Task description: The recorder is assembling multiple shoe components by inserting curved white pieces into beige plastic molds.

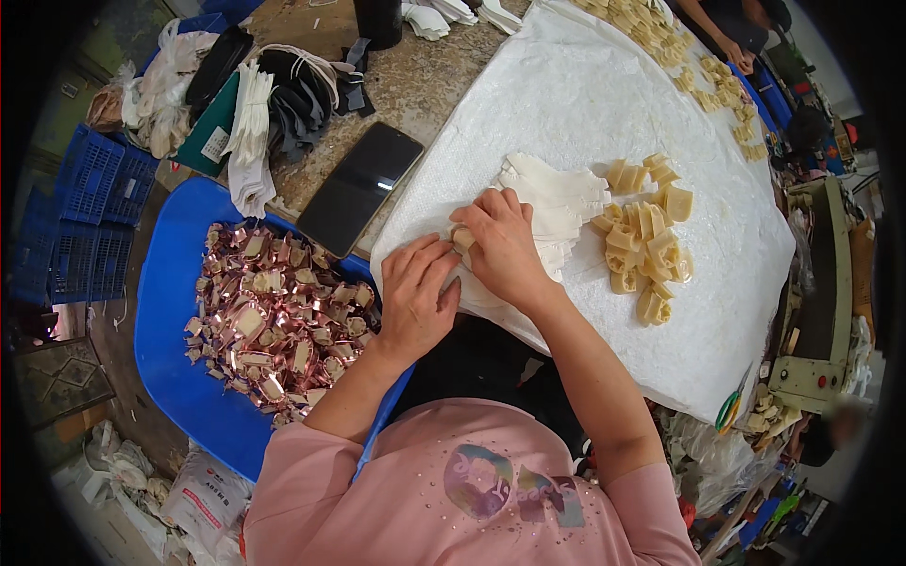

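Right hand (500, 241) pinched cream piece (462, 236), closed on it | left hand (415, 292) curled just left, nearer, fingertips touching wrapper strips (557, 203) | cream pile (646, 245) lay rightward.

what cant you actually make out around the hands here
- Small cream piece: mostly covered by the right hand and left hand, head view; shape unclear.
- White strips: near ends hidden under the right hand.
- Shiny pink pieces on the blue tray: too small to identify.
- Co-worker's hand: at the top rim, bent by fisheye.
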Motion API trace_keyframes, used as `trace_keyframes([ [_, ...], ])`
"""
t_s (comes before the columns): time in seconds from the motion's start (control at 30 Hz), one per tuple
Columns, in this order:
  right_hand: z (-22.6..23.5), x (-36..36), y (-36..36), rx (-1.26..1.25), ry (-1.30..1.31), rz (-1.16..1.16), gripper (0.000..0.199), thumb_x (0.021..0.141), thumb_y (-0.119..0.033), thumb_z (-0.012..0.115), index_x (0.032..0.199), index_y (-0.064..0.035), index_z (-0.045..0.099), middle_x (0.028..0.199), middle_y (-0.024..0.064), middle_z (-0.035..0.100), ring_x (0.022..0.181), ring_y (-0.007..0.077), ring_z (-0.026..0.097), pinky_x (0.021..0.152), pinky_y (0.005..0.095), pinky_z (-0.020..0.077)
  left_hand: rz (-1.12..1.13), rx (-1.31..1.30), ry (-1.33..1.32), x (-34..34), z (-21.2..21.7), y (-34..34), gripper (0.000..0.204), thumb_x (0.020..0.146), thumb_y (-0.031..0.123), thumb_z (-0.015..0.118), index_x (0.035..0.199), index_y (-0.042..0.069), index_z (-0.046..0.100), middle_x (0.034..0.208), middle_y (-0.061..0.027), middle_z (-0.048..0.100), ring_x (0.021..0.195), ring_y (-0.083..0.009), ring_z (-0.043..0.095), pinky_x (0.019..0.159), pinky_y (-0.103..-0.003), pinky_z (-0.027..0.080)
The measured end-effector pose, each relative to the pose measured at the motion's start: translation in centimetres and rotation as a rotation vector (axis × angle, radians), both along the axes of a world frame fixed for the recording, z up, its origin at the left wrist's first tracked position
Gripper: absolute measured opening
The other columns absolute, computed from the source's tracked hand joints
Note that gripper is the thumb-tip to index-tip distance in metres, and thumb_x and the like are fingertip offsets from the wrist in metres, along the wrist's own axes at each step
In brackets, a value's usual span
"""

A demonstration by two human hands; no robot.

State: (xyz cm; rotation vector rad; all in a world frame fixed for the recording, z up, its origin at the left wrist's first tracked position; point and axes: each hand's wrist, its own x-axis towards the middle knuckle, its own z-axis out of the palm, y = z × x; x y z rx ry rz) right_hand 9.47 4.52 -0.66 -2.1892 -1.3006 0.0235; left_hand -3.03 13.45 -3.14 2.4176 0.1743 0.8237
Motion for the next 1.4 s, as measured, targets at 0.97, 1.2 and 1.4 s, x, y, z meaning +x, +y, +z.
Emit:
trace_keyframes([
  [0.97, 1.6, 1.1, -6.4, 0.055, -0.088, 0.31, 0.019, 0.065, 0.0, 0.061, 0.084, -0.0003, 0.063, 0.086, 0.0129, 0.057, 0.087, 0.0286, 0.053, 0.074, 0.0352, 0.0472, 0.232, -0.36, 0.14, 0.3, 0.6, -1.8, 0.043, 0.07, 0.003, 0.061, 0.112, 0.005, 0.053, 0.106, -0.0084, 0.061, 0.107, -0.0281, 0.051, 0.096, -0.038, 0.036],
  [1.2, 1.9, -1.5, -4.8, -0.279, -0.512, 0.358, 0.015, 0.069, -0.011, 0.061, 0.08, -0.0021, 0.067, 0.086, 0.0132, 0.058, 0.085, 0.0268, 0.054, 0.065, 0.0343, 0.0475, 0.233, -0.299, 0.171, 0.4, 1.1, -2.3, 0.045, 0.069, 0.001, 0.062, 0.112, 0.005, 0.054, 0.108, -0.0083, 0.062, 0.108, -0.028, 0.052, 0.096, -0.037, 0.038],
  [1.4, 0.5, -1.7, -4.3, -0.232, -0.596, 0.297, 0.012, 0.068, -0.011, 0.06, 0.075, -0.002, 0.066, 0.082, 0.0125, 0.056, 0.083, 0.0255, 0.053, 0.065, 0.0332, 0.0468, 0.204, -0.274, 0.141, 0.0, 0.8, -2.2, 0.044, 0.069, 0.001, 0.063, 0.112, 0.006, 0.054, 0.108, -0.0082, 0.061, 0.11, -0.0276, 0.051, 0.098, -0.037, 0.036],
])
